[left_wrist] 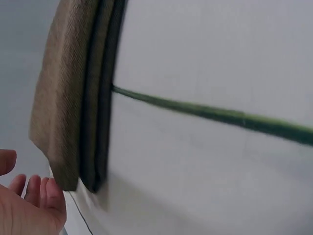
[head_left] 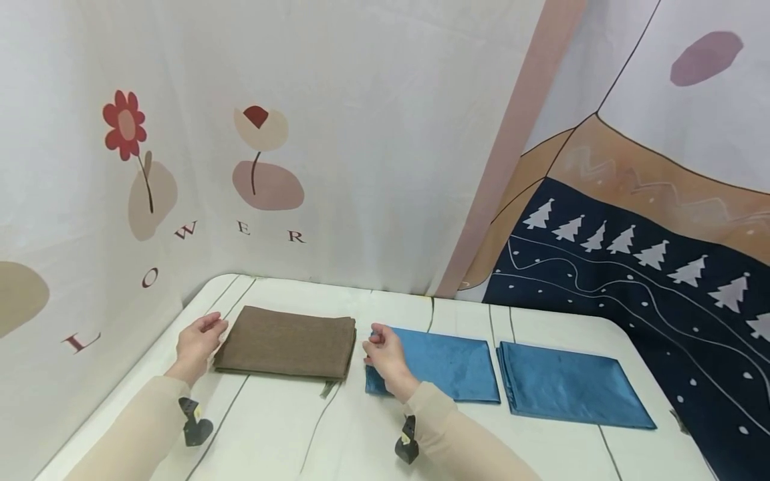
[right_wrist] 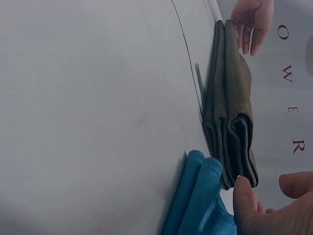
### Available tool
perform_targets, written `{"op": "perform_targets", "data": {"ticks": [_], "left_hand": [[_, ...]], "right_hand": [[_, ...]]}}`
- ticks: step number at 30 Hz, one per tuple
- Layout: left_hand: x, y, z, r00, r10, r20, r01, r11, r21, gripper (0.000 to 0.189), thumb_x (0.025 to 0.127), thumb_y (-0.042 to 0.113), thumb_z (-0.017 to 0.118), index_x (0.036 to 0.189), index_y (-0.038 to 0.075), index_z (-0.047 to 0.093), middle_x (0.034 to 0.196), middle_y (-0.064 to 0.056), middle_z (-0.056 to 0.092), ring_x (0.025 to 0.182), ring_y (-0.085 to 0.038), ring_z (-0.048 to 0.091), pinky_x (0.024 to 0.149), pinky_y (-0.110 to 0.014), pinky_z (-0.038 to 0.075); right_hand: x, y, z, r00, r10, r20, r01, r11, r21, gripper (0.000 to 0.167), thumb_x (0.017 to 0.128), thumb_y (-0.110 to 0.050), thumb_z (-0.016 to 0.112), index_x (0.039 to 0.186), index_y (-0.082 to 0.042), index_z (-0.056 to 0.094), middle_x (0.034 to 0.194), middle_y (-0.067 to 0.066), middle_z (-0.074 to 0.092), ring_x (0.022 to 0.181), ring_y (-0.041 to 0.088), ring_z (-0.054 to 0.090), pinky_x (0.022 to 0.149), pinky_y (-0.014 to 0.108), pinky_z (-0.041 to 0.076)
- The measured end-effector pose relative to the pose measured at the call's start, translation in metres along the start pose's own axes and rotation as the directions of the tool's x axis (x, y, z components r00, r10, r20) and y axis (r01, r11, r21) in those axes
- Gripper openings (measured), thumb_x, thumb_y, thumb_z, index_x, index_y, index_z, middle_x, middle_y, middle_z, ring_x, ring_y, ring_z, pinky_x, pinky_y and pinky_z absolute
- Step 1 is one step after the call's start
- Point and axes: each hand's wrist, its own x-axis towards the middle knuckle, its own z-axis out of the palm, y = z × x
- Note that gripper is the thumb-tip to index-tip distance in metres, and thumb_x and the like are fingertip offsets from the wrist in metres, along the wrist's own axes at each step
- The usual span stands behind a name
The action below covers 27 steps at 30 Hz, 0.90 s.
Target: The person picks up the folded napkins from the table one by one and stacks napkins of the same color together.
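A folded brown cloth (head_left: 285, 344) lies flat on the table, its stacked layers showing edge-on in both wrist views. At its left side is my left hand (head_left: 197, 347), fingers loosely bent; in the left wrist view the fingertips (left_wrist: 55, 196) are close to the cloth's corner, and contact is hard to tell. My right hand (head_left: 388, 359) hovers at the left end of a folded blue cloth (head_left: 454, 364), thumb and fingers apart in the right wrist view, with nothing held. That hand hides part of the blue cloth's left edge.
A second folded blue cloth (head_left: 571, 384) lies at the right, a narrow gap from the first. The white table cover (head_left: 271, 427) has thin dark lines. Behind stand a white curtain (head_left: 385, 147) with printed flowers and a dark tree-patterned hanging (head_left: 601, 267).
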Motion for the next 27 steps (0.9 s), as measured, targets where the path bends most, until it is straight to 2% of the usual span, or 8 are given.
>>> {"op": "perform_targets", "data": {"ticks": [2,4,6,9,12,18,20,27], "left_hand": [[0.008,-0.003,0.005,1.000,0.012,-0.022,-0.012,1.000,-0.024,0.056,0.096,0.028,0.050,0.143,0.002,0.035,0.142,-0.020,0.040,0.094,-0.002,0.053,0.076,-0.010,0.048],[0.004,0.004,0.011,0.999,0.022,-0.031,-0.024,0.998,-0.051,0.056,0.096,0.028,0.049,0.145,0.004,0.033,0.146,-0.018,0.037,0.109,-0.013,0.055,0.089,-0.018,0.048],[-0.001,0.011,0.018,0.999,0.045,-0.025,-0.046,0.997,-0.068,0.056,0.097,0.028,0.049,0.145,0.006,0.032,0.148,-0.018,0.035,0.111,-0.013,0.053,0.091,-0.018,0.047],[-0.022,0.032,0.027,0.996,0.091,0.014,-0.089,0.990,-0.107,0.054,0.097,0.021,0.048,0.145,0.003,0.031,0.147,-0.019,0.035,0.095,0.002,0.053,0.084,-0.011,0.046],[-0.032,0.041,0.037,0.990,0.130,0.061,-0.121,0.984,-0.130,0.053,0.097,0.021,0.049,0.145,0.003,0.032,0.146,-0.018,0.036,0.084,0.013,0.044,0.074,-0.002,0.042],[-0.048,0.054,0.056,0.973,0.163,0.165,-0.141,0.980,-0.139,0.055,0.098,0.025,0.050,0.146,0.007,0.030,0.148,-0.015,0.035,0.115,-0.009,0.047,0.087,-0.009,0.044],[-0.054,0.058,0.062,0.966,0.175,0.190,-0.150,0.979,-0.139,0.055,0.098,0.025,0.050,0.145,0.006,0.030,0.147,-0.015,0.035,0.118,-0.012,0.046,0.088,-0.010,0.044],[-0.075,0.067,0.083,0.942,0.207,0.264,-0.157,0.967,-0.200,0.052,0.096,0.018,0.054,0.142,0.004,0.035,0.144,-0.016,0.038,0.094,0.009,0.049,0.083,-0.009,0.046]], "right_hand": [[-0.002,0.000,-0.005,1.000,-0.002,0.003,0.002,1.000,0.012,0.045,0.093,-0.001,0.052,0.136,0.005,0.039,0.095,0.007,0.047,0.095,0.028,0.057,0.077,0.037,0.055],[-0.003,0.000,-0.010,1.000,0.002,0.001,-0.002,1.000,0.024,0.045,0.093,-0.002,0.052,0.136,0.004,0.040,0.095,0.007,0.048,0.097,0.029,0.057,0.078,0.037,0.055],[-0.004,0.000,-0.015,1.000,0.001,-0.004,-0.001,0.999,0.033,0.044,0.093,-0.001,0.052,0.136,0.003,0.040,0.096,0.007,0.048,0.096,0.027,0.057,0.079,0.036,0.056],[-0.005,-0.001,-0.022,1.000,0.005,-0.008,-0.005,0.999,0.047,0.043,0.093,-0.001,0.052,0.135,0.003,0.041,0.096,0.007,0.048,0.094,0.025,0.056,0.079,0.033,0.056],[-0.007,-0.001,-0.029,1.000,0.003,-0.007,-0.003,0.999,0.053,0.044,0.093,-0.001,0.052,0.135,0.003,0.041,0.097,0.007,0.048,0.093,0.024,0.055,0.078,0.032,0.056],[-0.013,-0.003,-0.046,1.000,-0.010,-0.016,0.011,0.999,0.050,0.044,0.094,-0.003,0.052,0.136,0.003,0.040,0.099,0.007,0.048,0.093,0.026,0.056,0.080,0.038,0.055],[-0.015,-0.004,-0.053,1.000,-0.017,-0.019,0.018,0.999,0.046,0.044,0.095,-0.003,0.052,0.136,0.003,0.039,0.100,0.008,0.048,0.092,0.026,0.056,0.082,0.040,0.055],[-0.021,-0.008,-0.078,0.997,-0.031,-0.073,0.033,0.999,0.026,0.044,0.094,-0.003,0.052,0.136,0.003,0.040,0.102,0.010,0.049,0.087,0.022,0.054,0.082,0.041,0.055]]}}
